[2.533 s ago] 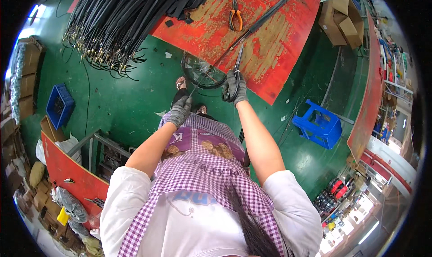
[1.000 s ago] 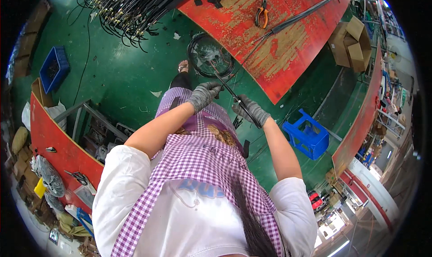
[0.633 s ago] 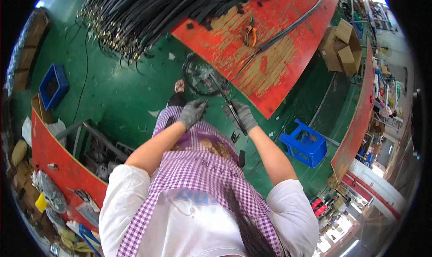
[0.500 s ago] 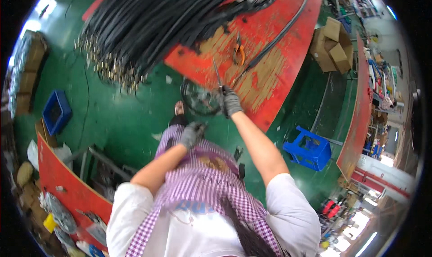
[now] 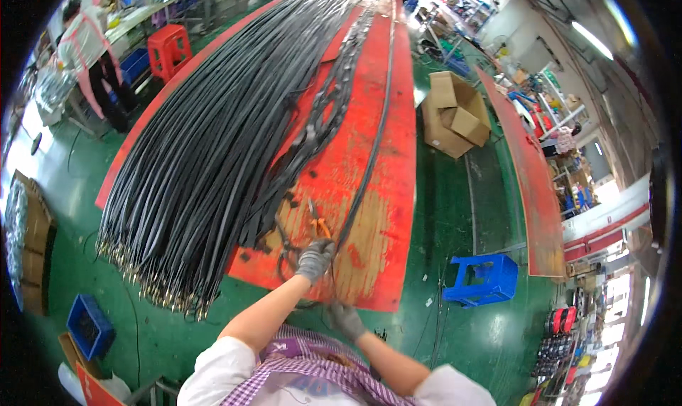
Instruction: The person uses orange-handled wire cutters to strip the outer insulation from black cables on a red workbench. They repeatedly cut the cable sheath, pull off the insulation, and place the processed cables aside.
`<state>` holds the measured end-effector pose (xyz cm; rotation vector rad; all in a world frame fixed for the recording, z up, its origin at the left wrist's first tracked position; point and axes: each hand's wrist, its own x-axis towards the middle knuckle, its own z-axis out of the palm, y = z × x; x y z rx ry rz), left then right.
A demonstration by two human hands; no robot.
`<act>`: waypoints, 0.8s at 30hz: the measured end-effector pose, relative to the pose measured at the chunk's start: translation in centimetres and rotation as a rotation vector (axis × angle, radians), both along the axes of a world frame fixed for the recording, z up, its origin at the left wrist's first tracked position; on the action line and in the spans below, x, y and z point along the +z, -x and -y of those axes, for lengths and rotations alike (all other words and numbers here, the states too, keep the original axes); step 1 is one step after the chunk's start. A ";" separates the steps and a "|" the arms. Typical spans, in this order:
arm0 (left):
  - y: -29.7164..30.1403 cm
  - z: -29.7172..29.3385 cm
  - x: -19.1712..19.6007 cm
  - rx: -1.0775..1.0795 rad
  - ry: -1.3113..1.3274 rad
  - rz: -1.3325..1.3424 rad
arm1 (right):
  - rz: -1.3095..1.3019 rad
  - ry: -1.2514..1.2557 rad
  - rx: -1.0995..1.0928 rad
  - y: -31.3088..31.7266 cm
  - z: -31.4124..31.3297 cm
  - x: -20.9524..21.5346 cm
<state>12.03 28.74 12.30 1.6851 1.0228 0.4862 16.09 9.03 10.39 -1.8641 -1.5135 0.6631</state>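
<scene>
My left hand [image 5: 316,259], in a grey glove, reaches over the near end of the red table [image 5: 389,246]. Its fingers are curled together, right at the lower ends of the orange handles of a pair of pliers [image 5: 321,228]; what they hold, if anything, is hidden. The pliers' dark jaws point away from me. My right hand [image 5: 347,321], gloved too, is smeared by motion just off the table's front edge, so its fingers cannot be read. A long black cable [image 5: 367,171] runs up the table to the right of the pliers. Dark curved strands [image 5: 283,253] lie left of my left hand.
A thick bundle of black cables [image 5: 213,157] with brass-coloured ends covers the table's left side, its ends overhanging. An open carton [image 5: 455,115] and a blue stool [image 5: 483,278] stand right. A blue crate [image 5: 90,326] is at left; a person [image 5: 89,58] stands far left.
The view has swung up and shows more of the table. My left hand has gone from my apron to the pliers. My right hand has drawn back; the thin metal tool it held no longer shows.
</scene>
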 end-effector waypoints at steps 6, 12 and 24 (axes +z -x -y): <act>-13.6 -0.8 -5.3 -0.227 -0.476 -0.713 | -0.362 0.435 -0.478 1.6 10.6 1.2; -17.4 -2.0 -3.3 -0.557 -0.168 -0.715 | -0.587 0.652 -0.690 0.0 17.1 -3.5; -8.5 -13.4 22.7 -0.357 1.354 1.018 | -0.636 0.380 -0.526 -8.3 13.7 0.2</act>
